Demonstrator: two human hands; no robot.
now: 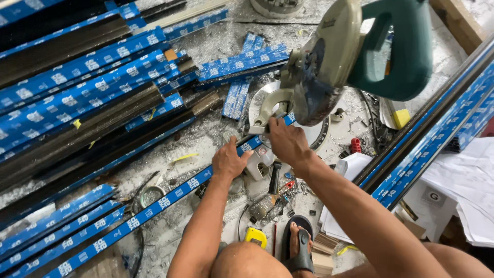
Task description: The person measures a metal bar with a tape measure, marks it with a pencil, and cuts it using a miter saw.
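Squatting over a littered workshop floor, the person steadies a long aluminium profile (154,206) wrapped in blue protective film, which runs from beyond the left fingers up under the raised blade guard of a green-handled mitre saw (339,51). The left hand (229,163) presses down on the strip with fingers spread flat, not curled round it; the right hand (287,141) lies just ahead, its fingers bent over the end of the profile near the saw's fence, though whether they truly clasp it I cannot tell. The strip looks stiff, light and slick under its film, with sharp cut ends, so flat pressure along its middle seems safest. Both forearms reach forward, elbows bent, above a sandalled foot (298,247) and a yellow tape measure (256,237).
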